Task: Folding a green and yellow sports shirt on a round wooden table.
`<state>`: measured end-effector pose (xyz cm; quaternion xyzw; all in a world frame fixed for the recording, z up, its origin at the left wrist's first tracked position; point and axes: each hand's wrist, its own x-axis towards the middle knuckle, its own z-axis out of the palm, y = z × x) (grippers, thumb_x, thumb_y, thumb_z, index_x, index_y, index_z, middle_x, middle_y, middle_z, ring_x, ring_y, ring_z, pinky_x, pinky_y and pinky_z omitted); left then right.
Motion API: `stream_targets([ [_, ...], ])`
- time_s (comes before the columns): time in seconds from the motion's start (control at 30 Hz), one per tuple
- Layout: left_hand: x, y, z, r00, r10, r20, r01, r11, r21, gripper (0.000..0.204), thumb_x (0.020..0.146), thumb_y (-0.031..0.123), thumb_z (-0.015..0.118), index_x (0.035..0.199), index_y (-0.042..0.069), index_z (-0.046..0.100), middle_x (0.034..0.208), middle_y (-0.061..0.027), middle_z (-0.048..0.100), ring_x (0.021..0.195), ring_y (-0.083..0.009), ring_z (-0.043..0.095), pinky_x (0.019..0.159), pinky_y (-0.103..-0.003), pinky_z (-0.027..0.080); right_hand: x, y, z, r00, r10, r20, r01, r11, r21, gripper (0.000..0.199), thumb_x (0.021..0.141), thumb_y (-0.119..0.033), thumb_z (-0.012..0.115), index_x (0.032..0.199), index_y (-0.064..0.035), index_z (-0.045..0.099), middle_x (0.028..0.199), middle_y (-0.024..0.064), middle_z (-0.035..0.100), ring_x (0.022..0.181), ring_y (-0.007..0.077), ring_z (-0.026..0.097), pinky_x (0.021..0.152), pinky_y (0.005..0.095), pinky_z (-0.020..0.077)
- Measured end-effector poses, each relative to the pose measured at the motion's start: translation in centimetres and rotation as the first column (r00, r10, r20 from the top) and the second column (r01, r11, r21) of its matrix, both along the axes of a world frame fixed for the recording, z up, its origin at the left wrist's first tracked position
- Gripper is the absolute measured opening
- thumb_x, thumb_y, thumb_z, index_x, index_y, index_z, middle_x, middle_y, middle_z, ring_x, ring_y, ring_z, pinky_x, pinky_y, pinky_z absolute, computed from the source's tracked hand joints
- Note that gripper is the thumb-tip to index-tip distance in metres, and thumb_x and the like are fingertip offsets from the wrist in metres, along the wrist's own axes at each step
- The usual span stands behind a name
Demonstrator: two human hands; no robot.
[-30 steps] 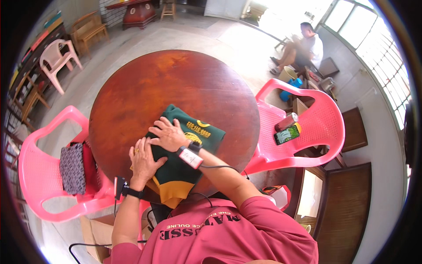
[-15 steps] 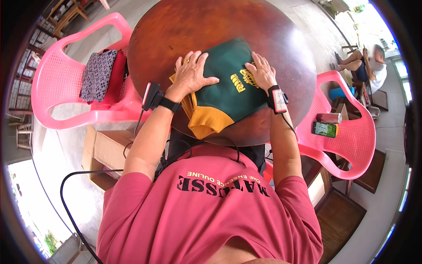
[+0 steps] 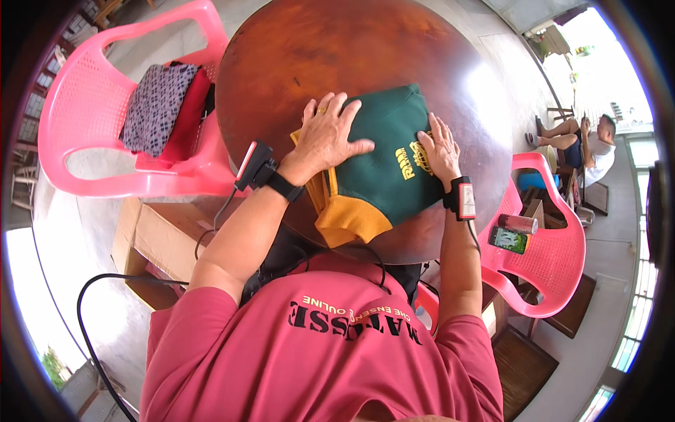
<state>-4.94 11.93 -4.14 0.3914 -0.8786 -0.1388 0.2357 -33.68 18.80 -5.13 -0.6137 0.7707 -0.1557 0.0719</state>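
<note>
A folded dark green sweatshirt (image 3: pixel 383 176) with a mustard-yellow ribbed band and a yellow print lies on the round brown table (image 3: pixel 309 49). My left hand (image 3: pixel 329 137) rests on its left edge, fingers spread, thumb pointing inward across the green cloth. On the right edge, near the yellow print, my right hand (image 3: pixel 441 151) lies with its fingers stretched out. Both palms face down on the fabric and neither hand grips it. Mustard-yellow folded layers show below my left hand.
At the left, a pink plastic chair (image 3: pixel 77 105) holds folded clothes (image 3: pixel 158 109). Another pink chair (image 3: pixel 555 260) at the right bears a phone (image 3: pixel 508 240) and a can (image 3: pixel 519 224). A cardboard box (image 3: pixel 158 239) stands below the table. Farther right sits a person (image 3: pixel 599 151).
The view has shifted, so the table, sweatshirt and hands appear slightly lower and farther right. Both hands keep about the same places on the sweatshirt.
</note>
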Motion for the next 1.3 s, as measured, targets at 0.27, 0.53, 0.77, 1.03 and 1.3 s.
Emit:
stream_targets([
  [0.27, 2.9, -4.0, 1.4, 0.955, 0.287, -0.08, -0.236, 0.895, 0.379, 0.042, 0.087, 0.038, 0.058, 0.115, 0.007, 0.06, 0.11, -0.0154, 0.064, 0.103, -0.0332, 0.061, 0.086, -0.043, 0.048, 5.9, -3.2, 4.9, 0.951, 0.162, -0.264, -0.158, 0.987, 0.039, 0.065, 0.091, -0.057, 0.046, 0.143, -0.0192, 0.037, 0.15, 0.0122, 0.032, 0.14, 0.0333, 0.025, 0.104, 0.064, 0.0225],
  [0.53, 2.3, -3.5, 1.4, 0.973, 0.225, 0.052, -0.23, 0.917, 0.325, 0.034, 0.085, 0.033, 0.061, 0.107, 0.007, 0.063, 0.1, -0.0116, 0.064, 0.099, -0.0298, 0.06, 0.086, -0.043, 0.046, 6.9, -5.4, 1.9, 0.959, 0.246, -0.138, -0.258, 0.963, -0.075, 0.059, 0.091, -0.058, 0.044, 0.139, -0.0248, 0.045, 0.151, 0.0103, 0.031, 0.141, 0.0328, 0.024, 0.108, 0.0587, 0.0186],
  [0.77, 3.6, -4.3, 2.4, 0.973, 0.217, 0.081, -0.226, 0.806, 0.547, 0.045, 0.082, 0.048, 0.062, 0.099, 0.007, 0.066, 0.095, -0.0141, 0.068, 0.092, -0.0308, 0.064, 0.079, -0.043, 0.048, 7.5, -5.1, 1.4, 0.967, 0.227, -0.119, -0.241, 0.963, -0.123, 0.059, 0.09, -0.058, 0.046, 0.138, -0.0238, 0.046, 0.15, 0.0099, 0.033, 0.14, 0.0318, 0.026, 0.11, 0.0526, 0.0176],
  [1.03, 3.4, -6.0, 0.5, 0.965, 0.203, -0.163, -0.073, 0.812, 0.579, 0.044, 0.078, 0.046, 0.066, 0.097, 0.007, 0.071, 0.1, -0.0156, 0.069, 0.096, -0.0307, 0.064, 0.084, -0.04, 0.048, 8.3, -4.2, 2.6, 0.965, 0.178, -0.192, -0.223, 0.943, -0.246, 0.061, 0.089, -0.049, 0.056, 0.136, -0.0123, 0.045, 0.145, 0.0218, 0.034, 0.136, 0.0348, 0.031, 0.107, 0.0545, 0.0236],
  [1.3, 3.3, -5.4, 2.7, 0.837, 0.261, -0.481, 0.204, 0.667, 0.717, 0.035, 0.083, 0.035, 0.066, 0.092, 0.002, 0.063, 0.084, -0.0063, 0.062, 0.074, -0.0166, 0.06, 0.057, -0.03, 0.047, 16.3, 1.6, 8.1, 0.934, 0.288, -0.213, -0.33, 0.922, -0.201, 0.066, 0.086, -0.045, 0.062, 0.133, -0.0023, 0.043, 0.114, 0.0233, 0.052, 0.102, 0.041, 0.053, 0.082, 0.0466, 0.0448],
])
